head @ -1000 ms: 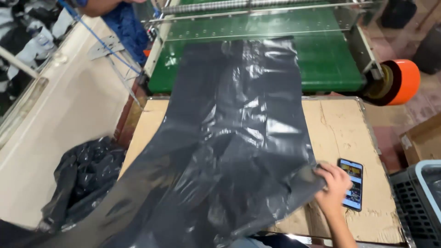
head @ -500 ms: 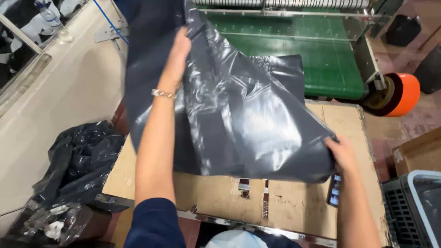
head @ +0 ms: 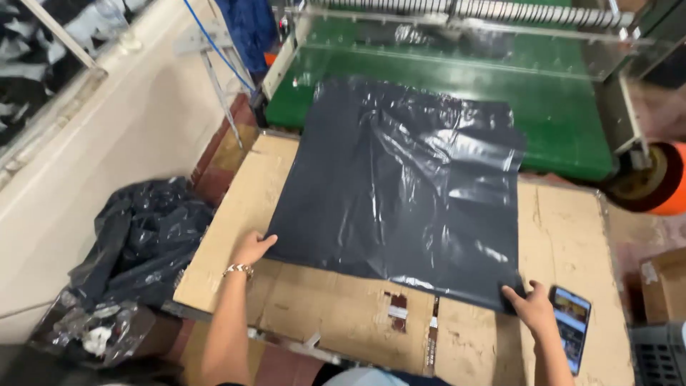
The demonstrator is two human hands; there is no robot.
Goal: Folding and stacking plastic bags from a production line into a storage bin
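Two hands spread a large dark grey plastic bag (head: 400, 193) flat on a cardboard-covered surface (head: 564, 236).

Left hand (head: 250, 250) lies open, fingers (head: 266, 241) pressing the bag's near left corner; right hand (head: 530, 307) pins the near right corner with its fingers, though whether they pinch the film or only press on it cannot be told. The bag's far edge overlaps the green conveyor belt (head: 564, 121). Judged good practice: hold both corners taut and level, sweep wrinkles outward, and keep clear of the dark smartphone (head: 572, 325) just beside the right hand. A heap of crumpled black plastic (head: 136, 243) lies below the surface's left edge.
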